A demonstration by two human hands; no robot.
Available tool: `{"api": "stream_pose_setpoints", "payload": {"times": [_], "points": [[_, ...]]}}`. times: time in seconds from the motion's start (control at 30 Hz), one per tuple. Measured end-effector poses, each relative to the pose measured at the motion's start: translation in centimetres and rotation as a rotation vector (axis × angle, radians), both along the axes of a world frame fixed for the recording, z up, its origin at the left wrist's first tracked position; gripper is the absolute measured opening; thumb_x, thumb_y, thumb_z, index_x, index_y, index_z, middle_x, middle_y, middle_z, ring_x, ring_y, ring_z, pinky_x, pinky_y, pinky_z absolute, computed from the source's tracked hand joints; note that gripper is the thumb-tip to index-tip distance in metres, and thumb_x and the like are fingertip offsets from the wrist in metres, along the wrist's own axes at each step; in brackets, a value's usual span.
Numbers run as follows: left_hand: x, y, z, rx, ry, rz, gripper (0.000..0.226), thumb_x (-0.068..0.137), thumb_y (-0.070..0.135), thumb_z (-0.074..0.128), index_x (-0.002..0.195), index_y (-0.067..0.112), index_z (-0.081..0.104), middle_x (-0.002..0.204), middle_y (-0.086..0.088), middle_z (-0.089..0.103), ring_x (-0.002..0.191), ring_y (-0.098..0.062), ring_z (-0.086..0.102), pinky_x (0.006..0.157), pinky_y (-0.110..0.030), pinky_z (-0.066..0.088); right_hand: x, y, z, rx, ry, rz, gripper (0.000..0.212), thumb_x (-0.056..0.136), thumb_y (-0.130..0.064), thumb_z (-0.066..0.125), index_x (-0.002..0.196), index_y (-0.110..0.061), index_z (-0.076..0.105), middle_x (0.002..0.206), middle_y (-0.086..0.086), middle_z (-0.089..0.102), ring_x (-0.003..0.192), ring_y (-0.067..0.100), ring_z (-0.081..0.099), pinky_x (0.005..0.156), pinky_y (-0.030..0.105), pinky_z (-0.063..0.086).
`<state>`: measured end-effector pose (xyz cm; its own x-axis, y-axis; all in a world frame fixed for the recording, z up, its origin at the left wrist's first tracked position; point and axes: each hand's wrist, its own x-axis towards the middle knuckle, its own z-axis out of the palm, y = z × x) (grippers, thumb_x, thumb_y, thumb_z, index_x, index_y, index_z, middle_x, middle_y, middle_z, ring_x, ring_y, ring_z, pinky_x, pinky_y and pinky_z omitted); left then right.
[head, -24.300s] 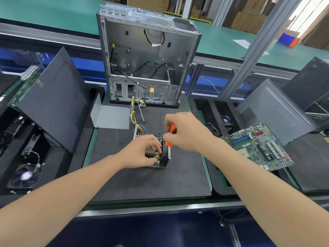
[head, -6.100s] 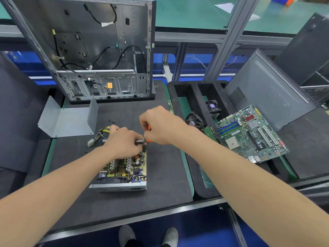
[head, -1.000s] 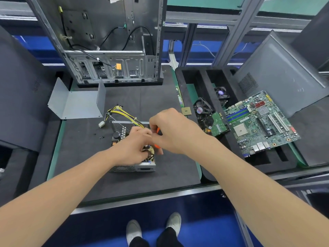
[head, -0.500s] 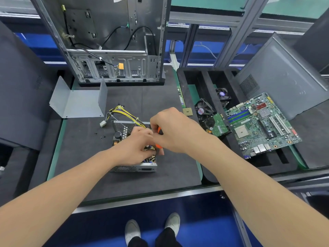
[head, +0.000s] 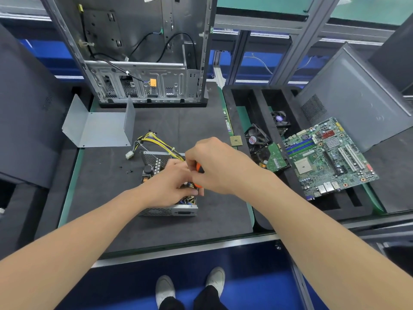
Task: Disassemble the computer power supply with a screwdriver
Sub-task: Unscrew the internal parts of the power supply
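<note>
The opened power supply [head: 156, 164] lies on the dark mat [head: 111, 198], lid off, its circuit board and parts exposed, with a yellow and black cable bundle [head: 154, 142] leading off its far side. My left hand [head: 169, 186] rests on top of the board and holds the unit down. My right hand [head: 214, 164] is closed around the orange-handled screwdriver [head: 199, 168], pointed down into the unit's right side. The tip is hidden between my hands.
The removed grey metal cover [head: 100, 128] lies at the back left, an empty computer case [head: 143, 52] stands behind. Small loose screws [head: 127, 171] lie left of the unit. A tray [head: 257, 104] to the right holds fans and a motherboard [head: 326, 157]. A CPU chip [head: 236, 140] is nearby.
Both hands stay on the power supply with only slight shifts; the right hand keeps the screwdriver in the same spot. The camera view moved a little.
</note>
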<state>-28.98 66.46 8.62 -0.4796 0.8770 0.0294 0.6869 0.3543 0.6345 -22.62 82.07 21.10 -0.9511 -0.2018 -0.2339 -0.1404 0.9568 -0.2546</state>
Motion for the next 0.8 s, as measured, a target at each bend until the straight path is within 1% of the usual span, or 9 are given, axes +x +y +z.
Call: {"api": "stream_pose_setpoints", "payload": {"times": [0.13, 0.2, 0.27, 0.37, 0.47, 0.53, 0.63, 0.73, 0.8], "points": [[0.0, -0.1, 0.0, 0.036, -0.017, -0.009, 0.009, 0.093, 0.028, 0.075, 0.091, 0.035, 0.071, 0.109, 0.027, 0.064, 0.117, 0.017, 0.037, 0.108, -0.01, 0.015, -0.1, 0.0, 0.3, 0.008, -0.042, 0.073, 0.015, 0.089, -0.016, 0.064, 0.085, -0.028, 0.056, 0.099, -0.002, 0.052, 0.094, 0.029, 0.062, 0.074, 0.043, 0.057], [0.1, -0.1, 0.1, 0.056, -0.106, 0.009, 0.01, 0.092, 0.031, 0.074, 0.092, 0.024, 0.067, 0.106, 0.017, 0.068, 0.115, 0.004, 0.049, 0.113, -0.03, 0.03, -0.2, -0.2, 0.2, 0.026, -0.051, 0.115, 0.013, 0.089, -0.016, 0.063, 0.088, -0.027, 0.055, 0.099, -0.002, 0.049, 0.097, 0.03, 0.061, 0.073, 0.042, 0.055], [0.3, -0.3, 0.5, 0.101, -0.225, 0.063, 0.029, 0.087, 0.037, 0.074, 0.094, 0.009, 0.069, 0.099, 0.011, 0.071, 0.107, -0.015, 0.062, 0.1, -0.038, 0.047, -0.1, -0.6, 0.1, 0.053, -0.033, 0.151, 0.013, 0.09, -0.015, 0.061, 0.089, -0.025, 0.053, 0.098, -0.002, 0.048, 0.095, 0.031, 0.061, 0.066, 0.037, 0.049], [0.5, -0.6, 0.7, 0.155, -0.283, 0.11, 0.045, 0.074, 0.045, 0.07, 0.094, 0.004, 0.07, 0.093, 0.008, 0.073, 0.101, -0.019, 0.065, 0.085, -0.035, 0.055, 0.3, -1.1, -0.1, 0.048, -0.005, 0.15, 0.014, 0.09, -0.015, 0.058, 0.091, -0.023, 0.046, 0.097, 0.003, 0.049, 0.086, 0.033, 0.06, 0.062, 0.037, 0.046], [0.7, -0.6, 1.1, 0.215, -0.25, 0.126, 0.031, 0.075, 0.04, 0.064, 0.077, 0.009, 0.065, 0.08, 0.003, 0.064, 0.078, -0.001, 0.056, 0.068, -0.014, 0.044, 0.8, -1.2, 0.2, -0.011, 0.018, 0.09, 0.014, 0.094, -0.023, 0.056, 0.093, -0.021, 0.042, 0.097, 0.004, 0.046, 0.081, 0.032, 0.054, 0.062, 0.037, 0.044], [1.0, -0.4, 1.6, 0.228, -0.207, 0.128, 0.015, 0.078, 0.036, 0.069, 0.07, 0.025, 0.062, 0.088, 0.007, 0.063, 0.082, 0.004, 0.052, 0.072, -0.007, 0.038, 0.9, -1.5, 0.3, -0.036, 0.064, -0.013, 0.016, 0.097, -0.026, 0.053, 0.091, -0.017, 0.041, 0.091, 0.005, 0.046, 0.078, 0.033, 0.051, 0.057, 0.034, 0.038], [1.6, -0.4, 1.9, 0.249, -0.165, 0.132, 0.007, 0.081, 0.034, 0.074, 0.083, 0.034, 0.067, 0.092, 0.009, 0.066, 0.092, -0.013, 0.051, 0.081, -0.007, 0.035, 1.0, -2.4, -0.3, 0.145, 0.218, -0.184, 0.03, 0.095, -0.021, 0.053, 0.076, -0.014, 0.031, 0.069, 0.002, 0.035, 0.066, 0.031, 0.044, 0.047, 0.029, 0.021], [2.1, -0.6, 1.9, 0.2, -0.121, 0.125, 0.024, 0.086, 0.053, 0.058, 0.087, 0.033, 0.071, 0.09, 0.008, 0.07, 0.092, -0.015, 0.052, 0.089, -0.009, 0.032, 0.7, -3.2, -0.7, 0.274, 0.18, -0.316, 0.038, 0.095, -0.02, 0.055, 0.067, -0.015, 0.031, 0.063, 0.002, 0.037, 0.066, 0.032, 0.05, 0.05, 0.028, 0.032], [2.5, -0.5, 2.1, 0.214, -0.118, 0.114, 0.022, 0.091, 0.053, 0.057, 0.092, 0.036, 0.071, 0.091, 0.021, 0.071, 0.086, -0.006, 0.058, 0.082, -0.006, 0.036, 0.1, -3.2, -0.8, 0.244, 0.099, -0.344, 0.038, 0.097, -0.021, 0.055, 0.067, -0.016, 0.031, 0.067, 0.004, 0.039, 0.071, 0.033, 0.051, 0.057, 0.032, 0.039]]}}
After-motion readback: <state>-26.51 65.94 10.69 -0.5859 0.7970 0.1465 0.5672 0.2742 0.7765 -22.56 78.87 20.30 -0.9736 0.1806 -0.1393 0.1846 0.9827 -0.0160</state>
